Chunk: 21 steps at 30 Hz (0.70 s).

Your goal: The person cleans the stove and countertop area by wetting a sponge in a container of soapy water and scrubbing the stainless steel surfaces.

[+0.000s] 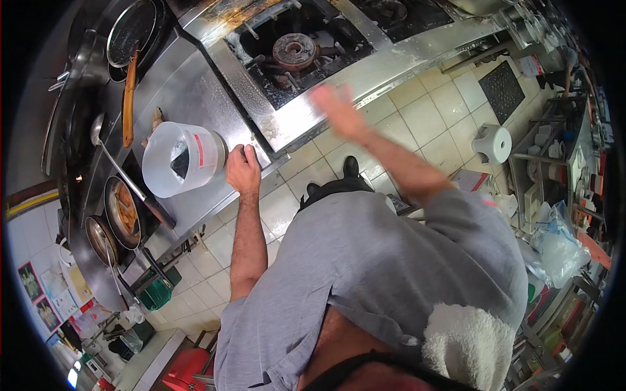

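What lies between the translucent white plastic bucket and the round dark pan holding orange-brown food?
A long-handled steel ladle runs between bucket and pan, in the head view.

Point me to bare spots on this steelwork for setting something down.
Bare counter shows between the wooden pan handle, the translucent tub and the stove burner. The stove's front ledge looks bare too, to the right of the blurred right hand. Left of the tub is crowded: ladle, pan of food.
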Tool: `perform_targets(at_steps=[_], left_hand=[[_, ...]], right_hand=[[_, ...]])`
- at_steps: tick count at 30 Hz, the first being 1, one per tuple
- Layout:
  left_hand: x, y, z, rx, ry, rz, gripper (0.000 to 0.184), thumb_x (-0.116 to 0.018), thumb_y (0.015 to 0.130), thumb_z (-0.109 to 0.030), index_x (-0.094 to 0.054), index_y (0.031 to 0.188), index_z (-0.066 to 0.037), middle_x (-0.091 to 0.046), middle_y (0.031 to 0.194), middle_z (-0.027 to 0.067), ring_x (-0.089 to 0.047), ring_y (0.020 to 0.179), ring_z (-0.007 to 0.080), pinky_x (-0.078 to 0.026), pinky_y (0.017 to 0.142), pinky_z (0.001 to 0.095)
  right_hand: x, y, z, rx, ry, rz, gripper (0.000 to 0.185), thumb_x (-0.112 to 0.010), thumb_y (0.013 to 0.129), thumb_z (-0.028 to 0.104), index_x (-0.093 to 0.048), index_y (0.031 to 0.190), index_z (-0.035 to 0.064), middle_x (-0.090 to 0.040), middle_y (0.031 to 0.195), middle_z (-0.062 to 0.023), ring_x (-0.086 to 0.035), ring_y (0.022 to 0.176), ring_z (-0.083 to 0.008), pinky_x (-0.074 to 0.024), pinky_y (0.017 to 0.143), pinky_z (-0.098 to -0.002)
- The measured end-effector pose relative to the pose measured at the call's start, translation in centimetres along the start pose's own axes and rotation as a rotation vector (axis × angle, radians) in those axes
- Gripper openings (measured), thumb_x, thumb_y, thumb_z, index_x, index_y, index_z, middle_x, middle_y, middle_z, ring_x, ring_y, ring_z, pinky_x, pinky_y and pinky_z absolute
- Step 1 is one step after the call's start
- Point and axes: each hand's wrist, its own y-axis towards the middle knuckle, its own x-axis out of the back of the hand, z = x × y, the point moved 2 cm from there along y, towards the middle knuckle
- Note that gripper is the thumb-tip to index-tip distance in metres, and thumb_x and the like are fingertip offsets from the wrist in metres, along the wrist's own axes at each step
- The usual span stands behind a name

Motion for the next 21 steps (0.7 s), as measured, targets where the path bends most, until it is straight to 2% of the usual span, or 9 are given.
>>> perform_targets(at_steps=[2,5,9,12,14,17,18,19,21], left_hand=[[0.2,0.1,-0.4,0.009,0.001,-0.004,0.028,-0.054,0.088,-0.034,-0.06,0.097,-0.008,-0.061,0.083,0.009,-0.058,0.077,0.0287,-0.045,0.069,0.0413],[0.2,0.4,-1.2,0.01,0.04,-0.028,0.029,-0.055,0.088,-0.035,-0.06,0.098,-0.008,-0.062,0.085,0.0094,-0.059,0.079,0.0292,-0.045,0.07,0.0413],[-0.3,0.1,-0.4,0.038,0.017,0.002,0.031,-0.055,0.087,-0.036,-0.06,0.099,-0.008,-0.062,0.087,0.0096,-0.059,0.081,0.0296,-0.045,0.071,0.0413],[-0.2,0.3,-0.2,-0.026,-0.002,-0.06,0.03,-0.053,0.088,-0.038,-0.06,0.098,-0.01,-0.061,0.082,0.0089,-0.058,0.076,0.0291,-0.044,0.068,0.0417],[0.0,0.3,-0.5,0.02,0.009,0.006,0.031,-0.056,0.086,-0.036,-0.06,0.099,-0.008,-0.062,0.085,0.0089,-0.059,0.077,0.0279,-0.045,0.069,0.0406],[-0.1,0.4,-0.9,0.019,0.042,-0.047,0.03,-0.056,0.086,-0.035,-0.06,0.099,-0.008,-0.062,0.083,0.0085,-0.059,0.075,0.0276,-0.045,0.068,0.0406],[-0.1,0.5,-1.0,0.015,0.036,-0.051,0.03,-0.056,0.086,-0.035,-0.06,0.099,-0.008,-0.062,0.083,0.0085,-0.059,0.075,0.0276,-0.045,0.068,0.0406],[-0.1,0.5,-1.0,0.003,0.03,-0.053,0.03,-0.057,0.086,-0.035,-0.06,0.099,-0.008,-0.061,0.083,0.0085,-0.058,0.074,0.0277,-0.045,0.067,0.0407],[-0.1,0.0,-0.7,-0.016,0.023,-0.051,0.03,-0.057,0.087,-0.035,-0.06,0.099,-0.008,-0.061,0.082,0.0084,-0.058,0.074,0.0278,-0.045,0.067,0.0408]], right_hand=[[2.6,-1.1,-8.6,-0.123,-0.401,-0.087,0.055,-0.046,0.079,0.003,-0.034,0.133,0.0049,-0.038,0.135,-0.0119,-0.035,0.127,-0.0268,-0.0259,0.095,-0.0648],[4.3,-0.6,-9.3,-0.401,-0.226,-0.072,0.063,-0.051,0.076,0.003,-0.031,0.136,0.0038,-0.035,0.138,-0.0113,-0.032,0.129,-0.0273,-0.026,0.095,-0.065],[0.7,0.0,3.2,-0.117,0.083,0.055,0.073,-0.048,0.069,-0.007,-0.026,0.138,0.0036,-0.026,0.145,-0.0116,-0.021,0.136,-0.0279,-0.0178,0.101,-0.0645],[1.3,-0.3,-0.9,0.094,-0.141,0.073,0.06,-0.052,0.077,0.001,-0.033,0.134,0.0019,-0.03,0.142,-0.0126,-0.028,0.132,-0.0283,-0.0207,0.102,-0.0606],[3.3,-0.5,-7.6,-0.122,-0.07,-0.006,0.055,-0.046,0.08,0.0,-0.034,0.133,0.0021,-0.032,0.14,-0.0138,-0.029,0.131,-0.0291,-0.0198,0.103,-0.0608],[5.3,0.0,-7.2,-0.415,-0.127,0.056,0.05,-0.042,0.082,0.004,-0.035,0.132,0.0018,-0.036,0.135,-0.0146,-0.031,0.129,-0.0304,-0.0192,0.103,-0.0601],[2.8,0.5,-5.3,-0.423,0.023,0.067,0.051,-0.042,0.081,0.003,-0.034,0.131,0.0009,-0.038,0.131,-0.0161,-0.033,0.127,-0.0314,-0.0194,0.103,-0.0601],[0.9,-0.3,-0.9,-0.103,0.115,-0.279,0.054,-0.043,0.078,0.0,-0.034,0.132,0.0014,-0.036,0.134,-0.0177,-0.03,0.129,-0.032,-0.0189,0.103,-0.0614],[-3.1,1.3,8.0,-0.069,0.215,0.007,0.057,-0.045,0.078,0.0,-0.034,0.134,0.0033,-0.032,0.14,-0.0167,-0.025,0.134,-0.0312,-0.0145,0.108,-0.0546]])
